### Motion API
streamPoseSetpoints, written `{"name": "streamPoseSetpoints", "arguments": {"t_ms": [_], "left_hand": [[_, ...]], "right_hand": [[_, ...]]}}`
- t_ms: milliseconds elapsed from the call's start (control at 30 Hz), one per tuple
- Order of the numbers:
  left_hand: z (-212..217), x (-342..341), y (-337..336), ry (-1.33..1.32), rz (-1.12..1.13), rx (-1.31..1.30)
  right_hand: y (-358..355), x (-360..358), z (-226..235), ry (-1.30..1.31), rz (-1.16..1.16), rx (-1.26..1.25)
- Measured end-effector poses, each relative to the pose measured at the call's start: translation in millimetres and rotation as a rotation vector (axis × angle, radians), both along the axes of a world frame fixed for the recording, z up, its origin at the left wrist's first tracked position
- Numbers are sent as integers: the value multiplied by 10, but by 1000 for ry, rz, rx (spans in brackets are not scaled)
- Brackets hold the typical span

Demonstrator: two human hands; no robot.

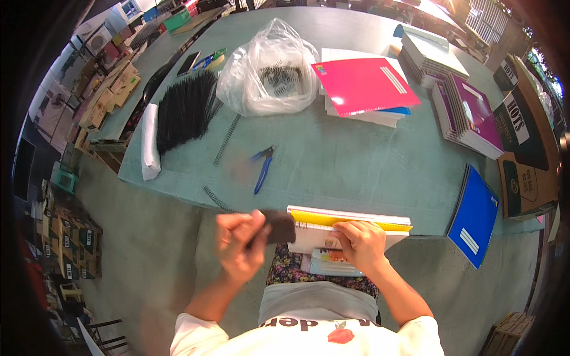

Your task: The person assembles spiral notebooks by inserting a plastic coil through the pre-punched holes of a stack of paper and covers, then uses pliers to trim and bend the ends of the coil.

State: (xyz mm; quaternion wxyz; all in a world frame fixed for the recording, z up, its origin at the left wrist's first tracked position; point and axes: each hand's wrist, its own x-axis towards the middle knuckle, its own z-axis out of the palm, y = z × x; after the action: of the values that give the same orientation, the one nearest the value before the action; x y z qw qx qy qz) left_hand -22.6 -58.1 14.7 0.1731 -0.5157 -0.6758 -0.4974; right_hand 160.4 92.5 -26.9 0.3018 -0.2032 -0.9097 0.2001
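So the notebook [317, 237] sits right in the right grip [361, 240], fingers and thumb closed on it toward its right part, with the bulk of it stretching off to the left of that hand. It's at the near edge of the bench [338, 160], just above the person's lap. Long axis runs left to right, pretty much crosswise to the body, right end dipping slightly toward the person. There's a yellow sheet [314, 218] lengthwise along it, with white showing on both sides, and a bit of wire coil [301, 225] at the left end, well left of the right grip.

Left grip [242, 238] is closed on a dark brown pad [279, 227], which looks right up against that left end; it's blurry, so can't tell if they actually touch. Its flat face is turned roughly toward the camera.

Beyond the left grip: a loose coil [217, 199] close by, then blue-handled pliers [263, 174] further out. Blue notebook [474, 216] lies well off to the right grip's right.
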Motion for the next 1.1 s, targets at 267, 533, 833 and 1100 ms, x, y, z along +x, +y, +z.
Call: {"name": "streamPoseSetpoints", "arguments": {"t_ms": [267,533,833,1100], "left_hand": [[-84,68,197,-60,16,16],[-15,177,303,-92,8,-7],[-122,255,369,-4,-155,-178],[-247,330,418,122,-417,-359]], "right_hand": [[-55,36,-11,-22,-38,-39],[-68,81,60,-102,-38,-53],[390,1068,75,80,-66,-1169],[208,962,-242,346,-86,-1265]]}}
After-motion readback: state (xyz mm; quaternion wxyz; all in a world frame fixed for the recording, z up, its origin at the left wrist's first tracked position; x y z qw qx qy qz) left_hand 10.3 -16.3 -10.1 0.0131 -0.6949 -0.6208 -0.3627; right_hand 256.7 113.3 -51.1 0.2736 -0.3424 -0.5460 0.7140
